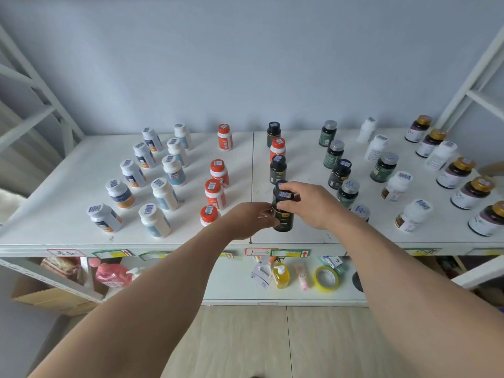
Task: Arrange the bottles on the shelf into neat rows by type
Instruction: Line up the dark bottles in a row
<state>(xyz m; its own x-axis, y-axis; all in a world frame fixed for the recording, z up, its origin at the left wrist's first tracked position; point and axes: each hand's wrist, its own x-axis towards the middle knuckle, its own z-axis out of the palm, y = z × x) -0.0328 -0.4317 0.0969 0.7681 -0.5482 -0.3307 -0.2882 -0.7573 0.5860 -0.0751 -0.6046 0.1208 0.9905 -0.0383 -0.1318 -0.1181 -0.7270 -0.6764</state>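
A black bottle (283, 218) with a gold label stands near the front of the white shelf (54, 219), in the middle. My right hand (308, 204) grips it by the cap from above. My left hand (251, 219) holds its side from the left. Behind it runs a line of black bottles (277, 169) with one orange-capped bottle (277, 148) among them. To the left stand orange bottles (215, 193) and two rows of white bottles (165, 193). Dark green bottles (339, 173), white bottles (396, 185) and gold-capped bottles (454, 171) stand to the right.
A lower shelf (234, 282) holds a yellow pump bottle (281, 275), a pink tube, a yellow tape roll (326, 278) and a pink refill pack (110, 274). White frame posts (474, 69) rise at both sides. Wood floor lies below.
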